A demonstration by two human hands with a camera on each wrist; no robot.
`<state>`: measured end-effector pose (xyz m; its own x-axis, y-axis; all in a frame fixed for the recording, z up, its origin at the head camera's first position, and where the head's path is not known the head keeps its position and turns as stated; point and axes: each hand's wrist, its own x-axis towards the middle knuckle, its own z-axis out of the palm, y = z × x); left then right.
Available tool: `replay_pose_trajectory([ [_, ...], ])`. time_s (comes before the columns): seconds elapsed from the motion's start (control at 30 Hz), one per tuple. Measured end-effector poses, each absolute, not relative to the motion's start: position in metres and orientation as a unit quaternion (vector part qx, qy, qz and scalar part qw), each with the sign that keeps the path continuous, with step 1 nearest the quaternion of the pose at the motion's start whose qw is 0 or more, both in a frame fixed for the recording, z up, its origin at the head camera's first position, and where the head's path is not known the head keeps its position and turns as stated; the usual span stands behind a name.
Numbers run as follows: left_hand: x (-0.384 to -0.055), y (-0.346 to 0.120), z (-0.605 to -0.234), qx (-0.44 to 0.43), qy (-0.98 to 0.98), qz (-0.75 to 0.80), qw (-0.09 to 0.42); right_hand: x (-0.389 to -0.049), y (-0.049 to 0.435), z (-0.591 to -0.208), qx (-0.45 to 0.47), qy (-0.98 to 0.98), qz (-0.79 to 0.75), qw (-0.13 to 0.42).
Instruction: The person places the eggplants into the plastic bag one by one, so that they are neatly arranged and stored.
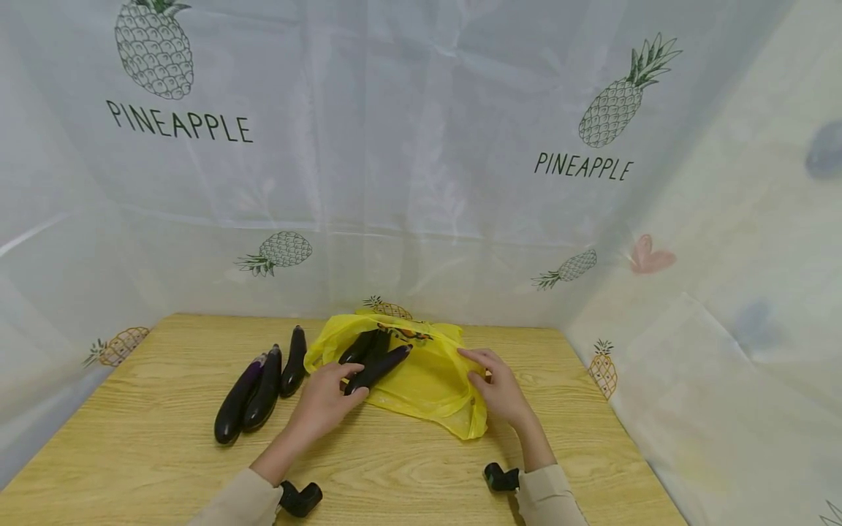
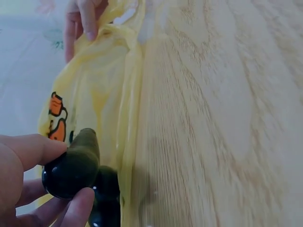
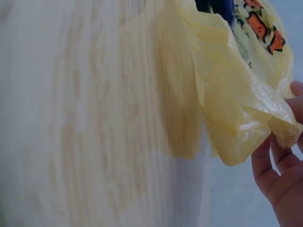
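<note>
My left hand [image 1: 324, 403] grips a dark purple eggplant [image 1: 383, 367] by its rounded end, thumb on one side and fingers on the other. The stem end points away to the right, over the open mouth of a yellow plastic bag [image 1: 421, 383]. Dark eggplants [image 1: 358, 346] lie inside the bag on its left side, partly covered by the held one. With its thumb and fingers, my right hand [image 1: 498, 387] pinches the bag's right edge. In the right wrist view the crumpled plastic [image 3: 236, 104] runs up between those fingers [image 3: 265, 168].
Three more eggplants [image 1: 263, 391] lie on the wooden table [image 1: 408, 475] left of the bag. A pale sheet [image 1: 408, 183] printed with pineapples hangs behind the table and along its sides. Black wrist devices [image 1: 301, 500] sit at both sleeves.
</note>
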<state>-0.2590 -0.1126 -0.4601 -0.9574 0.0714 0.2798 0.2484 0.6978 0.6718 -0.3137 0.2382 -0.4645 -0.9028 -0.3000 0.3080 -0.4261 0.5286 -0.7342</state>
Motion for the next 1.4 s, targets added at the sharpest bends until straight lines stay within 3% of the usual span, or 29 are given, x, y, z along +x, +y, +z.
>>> replay_pose_trajectory([
  [0.57,-0.280,-0.075,-0.472,-0.088,-0.922,-0.350,0.142,-0.313,0.239,-0.465,0.206,-0.873,0.437,0.072],
  [1.1,-0.280,-0.071,-0.477,-0.089,-0.924,-0.354,0.119,-0.314,0.238,-0.464,0.205,-0.870,0.443,0.069],
  [1.4,-0.287,-0.063,-0.478,-0.079,-0.926,-0.343,0.139,-0.314,0.237,-0.468,0.209,-0.871,0.438,0.073],
])
